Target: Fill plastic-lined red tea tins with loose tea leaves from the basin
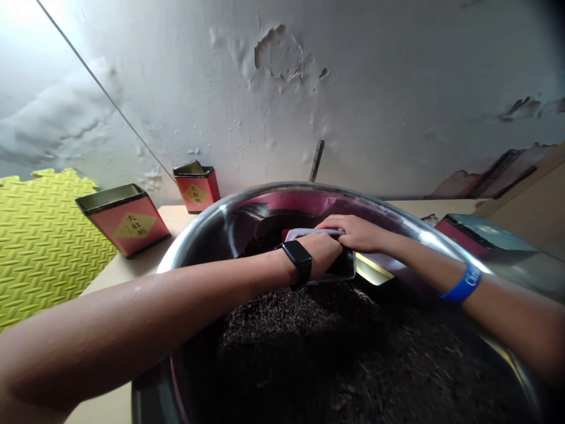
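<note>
Through the head view I watch two bare hands meeting inside a wide, round bowl of shiny metal (pixel 220 206), above a heap of dark, dry, leaf-like pieces (pixel 273 321). The right hand (pixel 353 231) bends its fingers over a soft, pale-lilac bundle (pixel 304 234), probably of cloth, and pinches its edge. The left hand (pixel 324 250) lies against the same bundle, but its fingers are hidden, so I cannot tell how they close. The bundle is thus within the bowl, towards its far side. Under the hands I see a dark container with a pale, rounded rim (pixel 354 268), and just beside it a golden metal piece (pixel 375 270). In my judgement, the container could tip if only one side of it is supported. The black wristwatch (pixel 299 259) may catch on the rim if the wrist turns. On the pale wooden desk (pixel 441 205), an open red tin with a yellow diamond label (pixel 128 221) stands near the left forearm; a wide elbow swing could push it over.
</note>
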The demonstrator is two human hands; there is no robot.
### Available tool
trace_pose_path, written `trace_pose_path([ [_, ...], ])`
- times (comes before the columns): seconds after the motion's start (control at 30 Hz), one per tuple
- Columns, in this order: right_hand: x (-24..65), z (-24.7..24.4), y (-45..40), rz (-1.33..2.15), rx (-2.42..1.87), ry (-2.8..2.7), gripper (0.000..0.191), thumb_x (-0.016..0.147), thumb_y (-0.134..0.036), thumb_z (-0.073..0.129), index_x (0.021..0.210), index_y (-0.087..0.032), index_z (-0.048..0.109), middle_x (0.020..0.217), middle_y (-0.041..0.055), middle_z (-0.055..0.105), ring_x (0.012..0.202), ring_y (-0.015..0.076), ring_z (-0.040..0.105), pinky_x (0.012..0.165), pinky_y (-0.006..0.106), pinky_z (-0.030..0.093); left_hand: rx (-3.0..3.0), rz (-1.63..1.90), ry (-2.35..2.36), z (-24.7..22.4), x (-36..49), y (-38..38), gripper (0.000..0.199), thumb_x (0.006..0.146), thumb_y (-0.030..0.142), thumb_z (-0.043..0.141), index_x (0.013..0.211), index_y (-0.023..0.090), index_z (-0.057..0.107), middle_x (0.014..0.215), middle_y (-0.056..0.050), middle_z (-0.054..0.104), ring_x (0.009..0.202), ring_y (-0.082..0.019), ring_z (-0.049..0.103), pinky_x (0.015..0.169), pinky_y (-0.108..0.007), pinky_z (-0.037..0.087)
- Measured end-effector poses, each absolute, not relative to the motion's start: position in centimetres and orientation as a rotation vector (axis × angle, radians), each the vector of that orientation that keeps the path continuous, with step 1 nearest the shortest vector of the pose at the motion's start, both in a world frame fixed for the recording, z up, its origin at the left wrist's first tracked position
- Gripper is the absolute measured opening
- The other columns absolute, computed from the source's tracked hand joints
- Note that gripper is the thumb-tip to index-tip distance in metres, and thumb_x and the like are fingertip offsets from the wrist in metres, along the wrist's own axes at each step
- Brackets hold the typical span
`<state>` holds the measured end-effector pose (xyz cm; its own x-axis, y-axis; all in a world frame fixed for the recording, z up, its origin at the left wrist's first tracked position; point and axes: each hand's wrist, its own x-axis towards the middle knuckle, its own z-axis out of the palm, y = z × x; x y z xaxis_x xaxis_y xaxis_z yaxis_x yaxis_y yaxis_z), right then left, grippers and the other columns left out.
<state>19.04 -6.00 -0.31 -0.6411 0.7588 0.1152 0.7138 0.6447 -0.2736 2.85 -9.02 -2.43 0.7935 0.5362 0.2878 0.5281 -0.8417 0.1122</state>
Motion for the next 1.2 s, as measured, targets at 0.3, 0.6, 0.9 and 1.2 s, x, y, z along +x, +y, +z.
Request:
trace_pose_path([
  [0.3, 18.9, -0.1, -6.2, 0.281, -1.204, -2.659, 0.047, 0.065, -0.008, 0.043, 0.106, -0.024, 0.06, 0.109, 0.0021, 0.061, 0.1, 0.0197, 0.055, 0.088, 0.033, 0.043, 3.118, 0.488, 0.774, -3.5, 2.9, -8.2, 0.024, 0.076, 0.013, 0.041, 0.073, 0.012, 0.065, 0.074, -0.007, 0.064, 0.064, -0.018, 0.056, 0.062, -0.03, 0.045],
  [0.6, 18.9, -0.2, -6.2, 0.298, -1.206, -2.644, 0.047, 0.065, -0.008, 0.043, 0.106, -0.026, 0.06, 0.109, 0.0012, 0.061, 0.101, 0.0198, 0.054, 0.089, 0.034, 0.043, 3.138, 0.56, 0.731, -3.3, 2.7, -8.5, 0.025, 0.076, 0.013, 0.04, 0.075, 0.014, 0.065, 0.075, -0.006, 0.064, 0.064, -0.018, 0.057, 0.061, -0.031, 0.044],
  [0.9, 18.9, -0.1, -6.2, 0.296, -1.193, -2.651, 0.047, 0.065, -0.008, 0.043, 0.105, -0.024, 0.06, 0.108, 0.0019, 0.061, 0.1, 0.0196, 0.055, 0.088, 0.033, 0.043, 3.187, 0.464, 0.792, -3.7, 3.2, -8.3, 0.024, 0.077, 0.022, 0.046, 0.067, 0.013, 0.065, 0.07, -0.007, 0.063, 0.064, -0.018, 0.057, 0.064, -0.031, 0.045],
  [1.2, 18.9, -0.1, -6.2, 0.3, -1.208, -2.653, 0.041, 0.069, -0.013, 0.047, 0.107, -0.023, 0.06, 0.11, 0.0028, 0.061, 0.099, 0.0194, 0.055, 0.087, 0.032, 0.043, 3.05, 0.504, 0.709, -2.6, 2.9, -8.8, 0.02, 0.073, 0.015, 0.046, 0.073, 0.017, 0.066, 0.074, -0.004, 0.065, 0.067, -0.018, 0.058, 0.061, -0.03, 0.044],
])
